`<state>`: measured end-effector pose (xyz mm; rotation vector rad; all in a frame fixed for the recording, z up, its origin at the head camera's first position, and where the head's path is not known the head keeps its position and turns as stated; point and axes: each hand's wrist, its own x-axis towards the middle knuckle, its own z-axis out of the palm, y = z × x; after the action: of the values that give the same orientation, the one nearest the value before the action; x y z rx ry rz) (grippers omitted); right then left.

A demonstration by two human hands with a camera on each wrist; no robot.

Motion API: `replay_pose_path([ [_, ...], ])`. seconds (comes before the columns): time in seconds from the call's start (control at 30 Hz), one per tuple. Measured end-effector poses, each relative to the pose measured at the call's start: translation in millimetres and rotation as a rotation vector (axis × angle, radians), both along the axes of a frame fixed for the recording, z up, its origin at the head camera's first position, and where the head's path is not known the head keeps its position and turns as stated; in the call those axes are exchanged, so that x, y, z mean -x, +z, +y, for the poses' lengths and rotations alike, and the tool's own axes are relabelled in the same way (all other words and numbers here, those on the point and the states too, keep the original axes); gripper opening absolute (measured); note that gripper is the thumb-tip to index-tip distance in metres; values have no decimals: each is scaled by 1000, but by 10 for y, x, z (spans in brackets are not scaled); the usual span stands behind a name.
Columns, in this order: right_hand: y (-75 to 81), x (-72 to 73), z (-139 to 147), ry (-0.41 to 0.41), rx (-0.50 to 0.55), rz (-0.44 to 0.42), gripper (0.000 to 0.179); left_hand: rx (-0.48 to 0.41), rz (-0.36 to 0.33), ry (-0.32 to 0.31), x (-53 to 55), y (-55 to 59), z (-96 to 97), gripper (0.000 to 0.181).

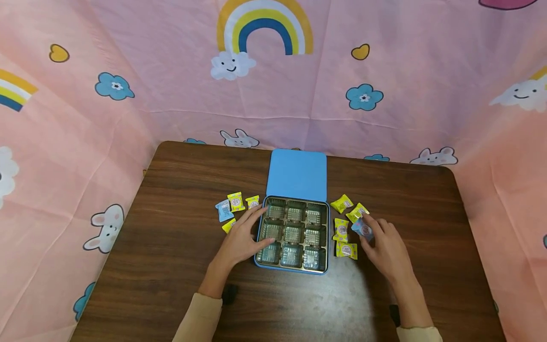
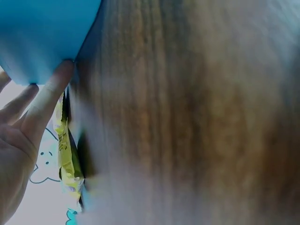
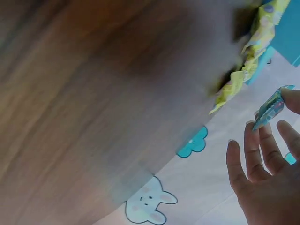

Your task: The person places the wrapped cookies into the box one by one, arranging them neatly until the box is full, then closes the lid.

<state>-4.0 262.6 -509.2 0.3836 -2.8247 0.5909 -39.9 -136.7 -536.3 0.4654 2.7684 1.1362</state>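
My right hand [image 1: 389, 249] pinches a blue wrapped candy [image 3: 271, 108] between thumb and fingers, lifted off the table in the right wrist view. My left hand [image 1: 241, 241] rests at the left rim of a blue tin [image 1: 292, 270], its fingers fairly straight; in the left wrist view fingertips touch the tin's side. The tin's gold tray [image 1: 294, 233] has several square compartments with no candy visible in them. Several yellow candies [image 1: 340, 230] lie right of the tin, near my right hand. More yellow candies [image 1: 236, 202] and a blue candy [image 1: 224, 210] lie to its left.
The tin's blue lid [image 1: 297, 175] lies flat behind the tray, toward the back of the brown wooden table [image 1: 183, 237]. A pink patterned cloth [image 1: 282, 95] hangs behind and at both sides of the table.
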Motion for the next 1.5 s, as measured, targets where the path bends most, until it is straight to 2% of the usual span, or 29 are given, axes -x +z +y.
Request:
replay_pose_path([
  [0.13,53,33,-58,1,0,-3,66,23,9,-7,5,13,5,87],
  [0.5,151,119,-200,14,-2,-25,69,13,12,-14,27,3,-8,97],
  [0.67,192,182,-298,21,8,-42,70,3,-32,-5,24,1,-11,102],
  [1.0,253,340,-462,87,18,0,70,-22,-69,8,23,-3,-23,101],
  [1.3,262,424,-592,126,10,-16,70,-26,-71,24,6,8,-27,104],
  [1.5,271,549,-698,176,-4,-1,63,-36,-88,18,19,9,-16,101],
])
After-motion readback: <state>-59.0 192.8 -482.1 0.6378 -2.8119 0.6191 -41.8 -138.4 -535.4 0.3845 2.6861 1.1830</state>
